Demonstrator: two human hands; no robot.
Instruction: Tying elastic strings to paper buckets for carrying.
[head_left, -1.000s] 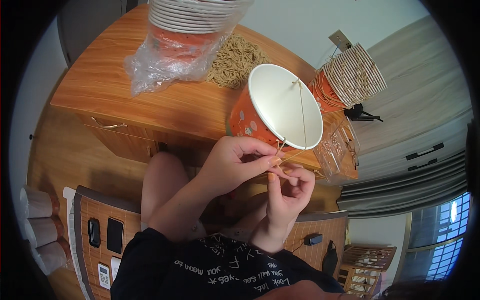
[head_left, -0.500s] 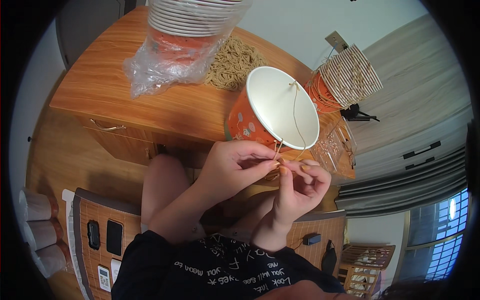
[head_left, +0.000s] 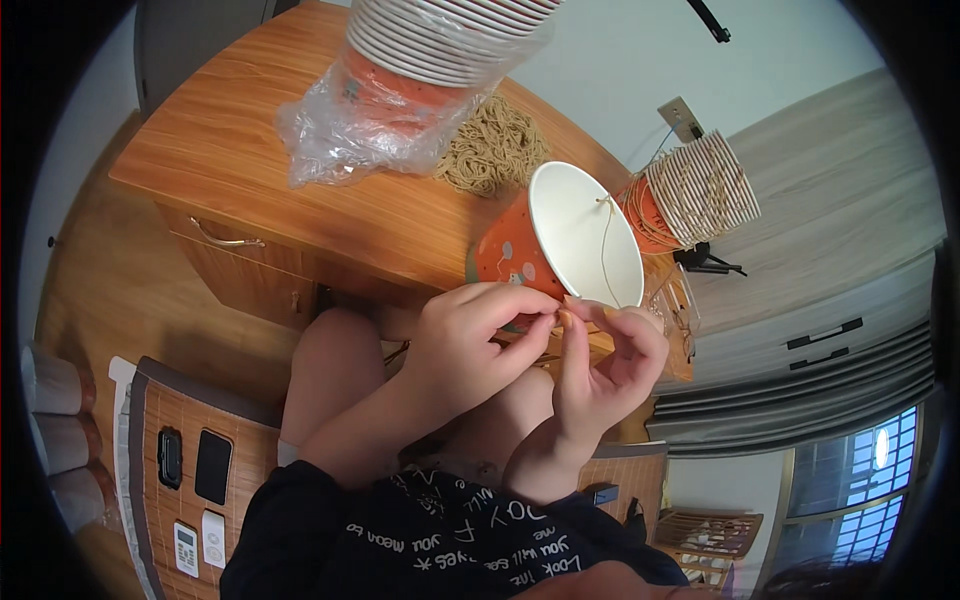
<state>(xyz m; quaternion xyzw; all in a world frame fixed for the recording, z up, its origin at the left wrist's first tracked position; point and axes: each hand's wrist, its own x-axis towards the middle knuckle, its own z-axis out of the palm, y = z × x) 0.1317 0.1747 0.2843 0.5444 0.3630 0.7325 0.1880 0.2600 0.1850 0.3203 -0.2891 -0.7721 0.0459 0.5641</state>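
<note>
An orange paper bucket point(head_left: 502, 250) with a white inside lies tilted at the table's near edge, its mouth toward the right. A thin tan string point(head_left: 606, 245) is knotted through the far side of its rim and hangs across the mouth toward my fingers. At the near rim, my left hand point(head_left: 470, 335) pinches the string between thumb and forefinger. My right hand point(head_left: 610, 365) meets it there, thumb and forefinger also pinched on the string. Fingertips hide the string's end and any knot at this rim.
Behind the bucket lies a heap of tan strings point(head_left: 495, 145). A plastic-wrapped stack of orange buckets point(head_left: 410, 90) stands left of it. To the right, more nested buckets point(head_left: 700, 190) carry string handles. A phone point(head_left: 213, 467) rests on the mat-covered surface behind me.
The two string strands that stood up at the near rim are now covered by my fingertips. My hands have drawn closer together there. The whole view has shifted slightly.
</note>
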